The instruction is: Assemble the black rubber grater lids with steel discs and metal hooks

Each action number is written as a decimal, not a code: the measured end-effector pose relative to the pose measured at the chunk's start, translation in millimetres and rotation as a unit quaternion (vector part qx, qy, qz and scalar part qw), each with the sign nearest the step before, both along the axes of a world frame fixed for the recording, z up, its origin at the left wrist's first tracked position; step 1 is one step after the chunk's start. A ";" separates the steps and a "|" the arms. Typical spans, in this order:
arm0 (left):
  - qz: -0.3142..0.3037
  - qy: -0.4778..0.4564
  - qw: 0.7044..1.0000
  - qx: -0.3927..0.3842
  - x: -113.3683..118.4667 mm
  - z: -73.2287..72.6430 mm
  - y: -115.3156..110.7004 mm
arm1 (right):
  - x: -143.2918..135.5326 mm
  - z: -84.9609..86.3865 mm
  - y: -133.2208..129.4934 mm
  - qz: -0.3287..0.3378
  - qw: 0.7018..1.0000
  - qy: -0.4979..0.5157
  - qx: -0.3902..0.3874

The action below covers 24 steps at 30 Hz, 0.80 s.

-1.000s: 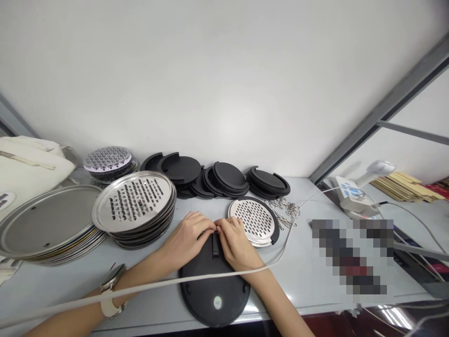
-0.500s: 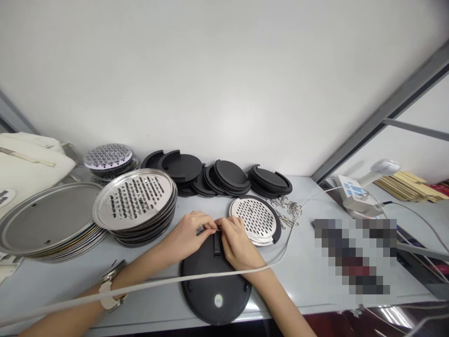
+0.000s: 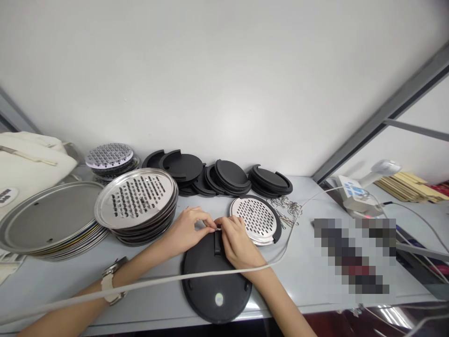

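A black round disc (image 3: 213, 281) lies on the table before me, with a pale oval label near its front edge and a raised black tab near its far edge. Over that far edge my two hands meet. Thumb and forefinger of my left hand (image 3: 194, 228) pinch a small, thin metal piece (image 3: 218, 229). My right hand (image 3: 236, 241) is closed against the same spot, its fingers bent beside the tab; they hide most of the piece. Right of the hands sits a perforated silver plate (image 3: 255, 217) in a black holder. Behind it lie loose metal wire hooks (image 3: 286, 208).
Perforated round metal plates (image 3: 140, 196) and plain trays (image 3: 56, 217) are stacked at left. Black round holders (image 3: 231, 175) line the wall. A white cable (image 3: 157, 282) crosses over my forearms and the disc. A white device (image 3: 354, 194) stands at right.
Both hands stay at the disc's far edge. The left fingers have shifted only slightly; the disc has hardly moved.
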<state>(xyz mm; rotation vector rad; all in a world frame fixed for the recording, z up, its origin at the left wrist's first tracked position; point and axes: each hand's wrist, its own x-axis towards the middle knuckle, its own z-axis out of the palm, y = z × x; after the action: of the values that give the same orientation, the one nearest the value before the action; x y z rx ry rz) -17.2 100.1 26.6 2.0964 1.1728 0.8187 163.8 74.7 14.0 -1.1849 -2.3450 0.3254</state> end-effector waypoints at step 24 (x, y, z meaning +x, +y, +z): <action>-0.016 -0.070 0.992 -0.099 -0.8 -0.6 6.7 | 0.6 -1.0 -0.8 -0.003 0.999 0.024 -0.033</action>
<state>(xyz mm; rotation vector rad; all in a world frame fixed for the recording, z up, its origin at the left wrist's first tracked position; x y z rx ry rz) -18.0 106.8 26.0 1.8615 1.0956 0.7858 164.4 73.9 13.1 -1.2001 -2.3048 0.4289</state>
